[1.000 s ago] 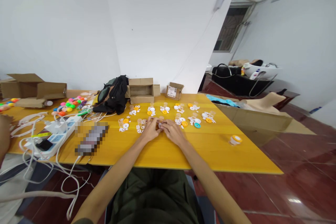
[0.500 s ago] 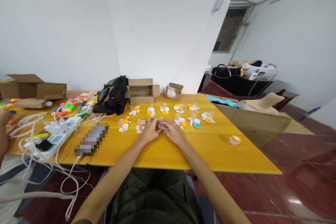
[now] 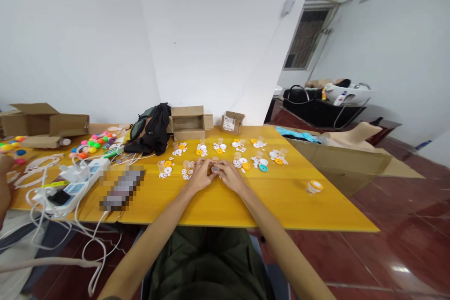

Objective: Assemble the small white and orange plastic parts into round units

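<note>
My left hand (image 3: pixel 201 176) and my right hand (image 3: pixel 229 174) meet over the middle of the table, fingers curled in toward each other. A small greyish round piece (image 3: pixel 215 168) shows between the fingertips, held by both hands; its kind is too small to tell. Around them lie several small sets of parts: clear plastic cups (image 3: pixel 161 165), white discs (image 3: pixel 168 170), orange rings (image 3: pixel 246 166) and white perforated pieces (image 3: pixel 185 174). One turquoise ring (image 3: pixel 263 168) lies to the right. Off at the right, apart from the sets, stands a clear jar with an orange-rimmed lid (image 3: pixel 314 186).
On the left, a power strip (image 3: pixel 80 183) with tangled white cables lies near a phone-like blurred device (image 3: pixel 123 189). Coloured balls (image 3: pixel 93 143), a black bag (image 3: pixel 153 129) and cardboard boxes (image 3: pixel 190 122) line the back. Another person's hand (image 3: pixel 4 173) is at the left edge.
My hands stay together in the same place with only slight finger movement. The other person's hand at the left edge has shifted a little downward. The camera view has moved slightly.
</note>
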Demonstrator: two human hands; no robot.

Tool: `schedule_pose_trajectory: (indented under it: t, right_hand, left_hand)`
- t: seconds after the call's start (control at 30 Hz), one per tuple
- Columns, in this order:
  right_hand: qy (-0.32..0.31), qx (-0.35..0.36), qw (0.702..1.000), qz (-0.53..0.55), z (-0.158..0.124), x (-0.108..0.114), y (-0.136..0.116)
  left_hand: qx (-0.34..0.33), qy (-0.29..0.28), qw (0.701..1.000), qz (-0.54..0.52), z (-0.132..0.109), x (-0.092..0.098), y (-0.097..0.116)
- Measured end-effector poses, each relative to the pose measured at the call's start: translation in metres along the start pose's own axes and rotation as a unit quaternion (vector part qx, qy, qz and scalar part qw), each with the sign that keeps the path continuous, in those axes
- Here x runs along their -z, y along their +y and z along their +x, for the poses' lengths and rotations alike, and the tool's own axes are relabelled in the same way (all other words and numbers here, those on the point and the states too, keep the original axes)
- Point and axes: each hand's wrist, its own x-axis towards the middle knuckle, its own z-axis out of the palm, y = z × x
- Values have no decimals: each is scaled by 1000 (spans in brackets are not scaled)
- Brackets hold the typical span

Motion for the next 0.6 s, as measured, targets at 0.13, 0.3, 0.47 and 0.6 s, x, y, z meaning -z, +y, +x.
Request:
schedule_pose_trajectory:
  t: [0.13,0.3,0.47,0.6]
  right_hand:
    - [9,-7,1000,-21,1,-1,0]
    - [16,-21,998,-50,1,-3,-1]
    - [6,-41,997,-69,1,-2,-4]
    - [6,-39,997,-70,2,-1,-5]
  left_hand:
    - [-2,0,1000,-9,0,0,0]
    - [12,-3,1000,-3,0,1,4]
    - [16,-8,1000,12,0,3,7]
    - [22,-14,999,27,0,4,10]
